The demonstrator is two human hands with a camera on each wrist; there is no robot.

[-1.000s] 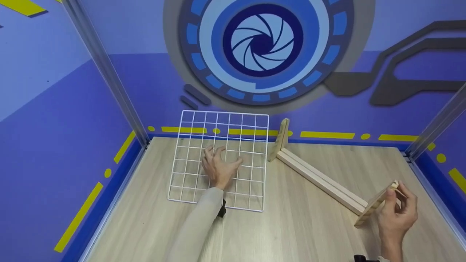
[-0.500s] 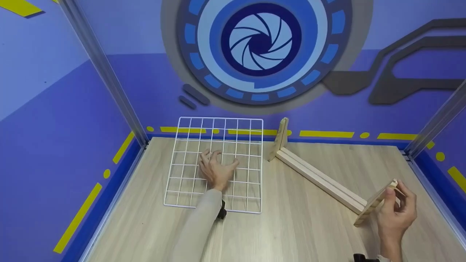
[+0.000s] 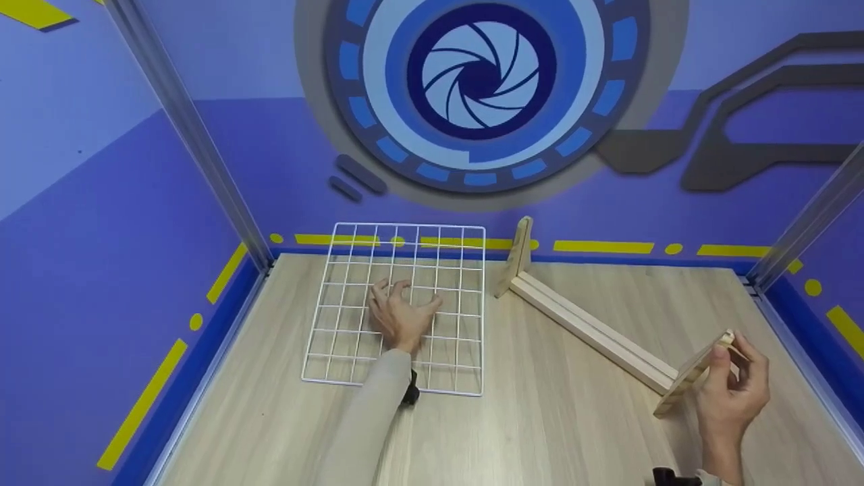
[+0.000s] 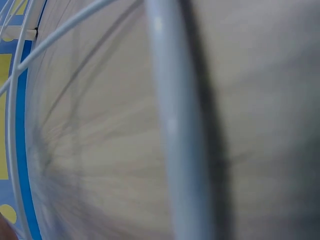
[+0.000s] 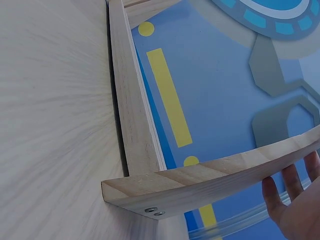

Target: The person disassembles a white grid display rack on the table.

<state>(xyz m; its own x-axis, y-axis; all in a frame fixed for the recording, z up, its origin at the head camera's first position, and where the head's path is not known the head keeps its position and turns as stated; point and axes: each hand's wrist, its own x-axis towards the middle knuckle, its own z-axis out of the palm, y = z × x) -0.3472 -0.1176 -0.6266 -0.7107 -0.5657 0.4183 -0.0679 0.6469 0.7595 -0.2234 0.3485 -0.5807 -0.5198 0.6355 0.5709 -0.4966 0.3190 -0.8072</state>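
Observation:
A white wire grid panel [image 3: 483, 304] stands at the left, its front edge at the table and its upper part raised in front of the back wall. My left hand [image 3: 401, 314] holds the panel near its middle, fingers spread and bent at the wires. Thick white wire [image 4: 180, 120] crosses the left wrist view close to the tabletop. To the right is a wooden stand [image 3: 594, 331], a grooved bar joining two upright end pieces. My right hand [image 3: 736, 391] pinches the top of its near end piece [image 5: 210, 172]. Two screw heads [image 5: 151, 210] show on that piece.
The wood-grain table [image 3: 540, 432] is bounded by blue and purple printed walls [image 3: 607, 216] at the back and sides. Metal corner posts [image 3: 196, 135] rise at the back left and back right.
The grid panel's top edge has dropped and the panel has shifted slightly left. My right hand keeps its grip on the stand, which stays nearly in place.

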